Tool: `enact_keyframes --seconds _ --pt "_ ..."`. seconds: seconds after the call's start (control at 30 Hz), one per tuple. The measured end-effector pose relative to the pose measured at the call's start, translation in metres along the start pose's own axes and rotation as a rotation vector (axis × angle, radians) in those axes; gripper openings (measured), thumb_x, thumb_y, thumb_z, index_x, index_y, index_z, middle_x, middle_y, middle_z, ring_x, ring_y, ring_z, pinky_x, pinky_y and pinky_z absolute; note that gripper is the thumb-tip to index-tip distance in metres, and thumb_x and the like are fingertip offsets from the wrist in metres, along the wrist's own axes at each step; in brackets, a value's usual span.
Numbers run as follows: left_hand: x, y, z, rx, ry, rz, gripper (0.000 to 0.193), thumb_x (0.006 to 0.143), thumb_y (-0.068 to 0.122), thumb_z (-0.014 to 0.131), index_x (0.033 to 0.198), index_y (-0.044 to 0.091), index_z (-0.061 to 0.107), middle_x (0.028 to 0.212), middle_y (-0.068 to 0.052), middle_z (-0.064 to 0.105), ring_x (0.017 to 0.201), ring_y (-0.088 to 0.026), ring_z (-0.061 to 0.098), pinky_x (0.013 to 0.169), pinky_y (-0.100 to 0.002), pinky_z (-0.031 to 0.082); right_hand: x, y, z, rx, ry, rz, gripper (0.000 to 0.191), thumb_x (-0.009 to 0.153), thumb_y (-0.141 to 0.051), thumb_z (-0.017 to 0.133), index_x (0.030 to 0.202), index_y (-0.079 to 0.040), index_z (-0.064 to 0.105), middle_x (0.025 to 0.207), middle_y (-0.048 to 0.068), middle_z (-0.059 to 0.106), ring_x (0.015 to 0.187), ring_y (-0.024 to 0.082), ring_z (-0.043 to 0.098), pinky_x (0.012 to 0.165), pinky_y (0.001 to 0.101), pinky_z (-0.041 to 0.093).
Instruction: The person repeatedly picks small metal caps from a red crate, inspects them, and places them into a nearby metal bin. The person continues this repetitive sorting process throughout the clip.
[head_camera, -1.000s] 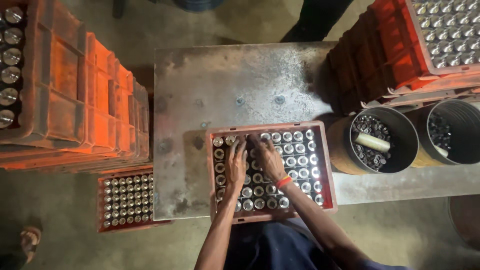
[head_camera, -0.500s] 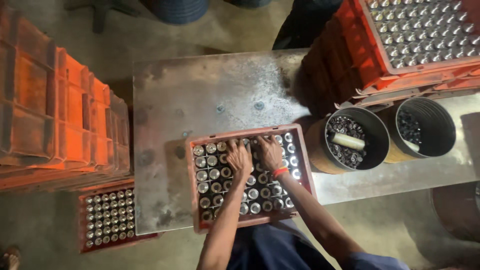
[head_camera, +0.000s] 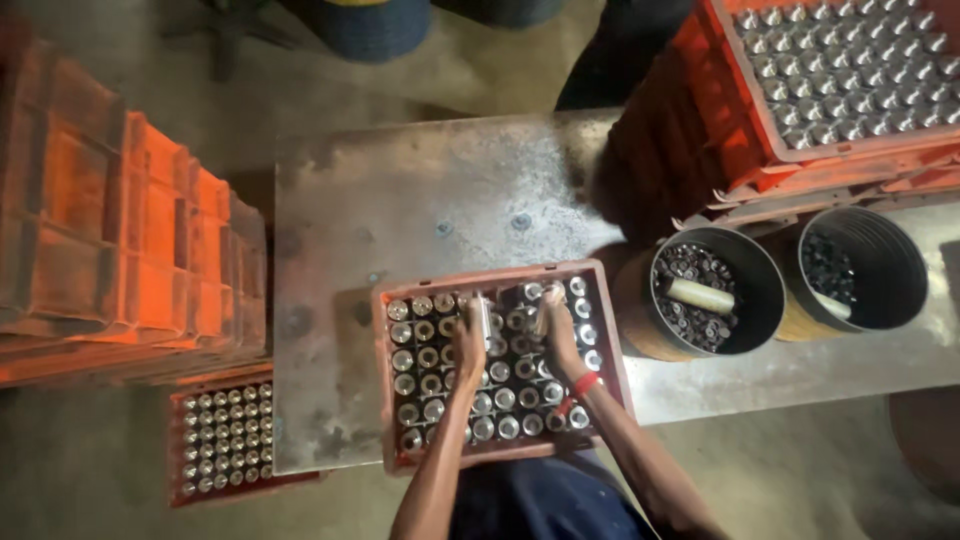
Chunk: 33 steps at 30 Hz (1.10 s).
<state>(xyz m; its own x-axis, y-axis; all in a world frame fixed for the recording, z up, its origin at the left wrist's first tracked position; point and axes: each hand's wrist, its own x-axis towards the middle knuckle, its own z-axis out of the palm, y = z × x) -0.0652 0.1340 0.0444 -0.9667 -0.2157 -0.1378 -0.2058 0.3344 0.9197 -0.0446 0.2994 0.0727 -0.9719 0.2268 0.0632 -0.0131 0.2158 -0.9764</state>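
An orange crate (head_camera: 385, 385) full of upright metal cylinders (head_camera: 412, 358) sits at the near edge of a grey metal table (head_camera: 400, 210). Both my hands are over its middle. My left hand (head_camera: 468, 342) grips one metal cylinder (head_camera: 483, 316) and holds it lifted above the rows. My right hand (head_camera: 560, 335), with a red band at the wrist, grips another cylinder (head_camera: 543, 306) beside it. The cylinders under my hands are hidden.
Two round bins (head_camera: 760, 270) (head_camera: 900, 260) with small metal parts stand right of the crate. A stack of orange crates (head_camera: 850, 90) of cylinders is at the back right. More orange crates (head_camera: 120, 250) are stacked left, one filled crate (head_camera: 225, 435) on the floor.
Both hands have closed on cylinders and raised them from the crate. The view has shifted, so the crate now appears further left and lower.
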Motion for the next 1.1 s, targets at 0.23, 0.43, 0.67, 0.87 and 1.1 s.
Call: enact_keyframes --seconds 0.23,0.43,0.67,0.87,1.1 --pt "-0.025 -0.010 -0.001 0.272 0.109 0.685 0.037 0.100 0.009 0.064 0.137 0.013 0.065 0.133 -0.012 0.069 0.117 -0.028 0.070 0.093 -0.038 0.064 -0.020 0.007 -0.001 -0.532 -0.136 -0.362 0.044 0.088 -0.004 0.067 0.132 -0.003 0.065 0.121 0.020 0.069 0.101 0.040 0.069 0.084 0.0441 0.057" --pt "-0.024 0.016 0.050 0.368 -0.081 0.363 0.027 0.102 0.025 0.068 0.126 0.014 0.070 0.135 -0.013 0.064 0.112 -0.030 0.069 0.086 -0.049 0.057 0.003 -0.004 -0.034 -0.589 0.057 -0.360 0.048 0.080 0.001 0.067 0.128 -0.002 0.068 0.107 0.019 0.072 0.099 0.041 0.065 0.086 0.0475 0.052" --pt "-0.003 0.051 0.084 0.601 0.058 0.407 0.038 0.091 0.035 0.067 0.122 0.013 0.070 0.129 -0.016 0.066 0.108 -0.036 0.069 0.076 -0.049 0.059 0.041 -0.005 -0.046 -0.785 -0.101 -0.379 0.034 0.077 -0.011 0.077 0.111 -0.011 0.075 0.089 0.015 0.073 0.089 0.034 0.066 0.093 0.0466 0.051" --pt "0.012 0.029 0.049 0.192 0.069 0.592 0.035 0.091 0.053 0.076 0.100 0.020 0.070 0.099 -0.004 0.073 0.091 -0.022 0.073 0.082 -0.041 0.061 0.038 -0.015 -0.090 -0.432 0.032 -0.066 0.036 0.089 -0.037 0.075 0.114 -0.011 0.078 0.089 0.012 0.070 0.087 0.027 0.065 0.079 0.0389 0.052" --pt "-0.022 0.034 0.062 -0.327 -0.236 -0.261 0.060 0.102 0.052 0.057 0.139 0.005 0.060 0.109 -0.022 0.060 0.074 -0.025 0.063 0.047 -0.029 0.051 0.006 0.005 -0.056 -0.204 0.123 0.005 0.043 0.100 -0.034 0.065 0.127 0.000 0.058 0.107 0.018 0.071 0.097 0.030 0.070 0.086 0.0417 0.055"
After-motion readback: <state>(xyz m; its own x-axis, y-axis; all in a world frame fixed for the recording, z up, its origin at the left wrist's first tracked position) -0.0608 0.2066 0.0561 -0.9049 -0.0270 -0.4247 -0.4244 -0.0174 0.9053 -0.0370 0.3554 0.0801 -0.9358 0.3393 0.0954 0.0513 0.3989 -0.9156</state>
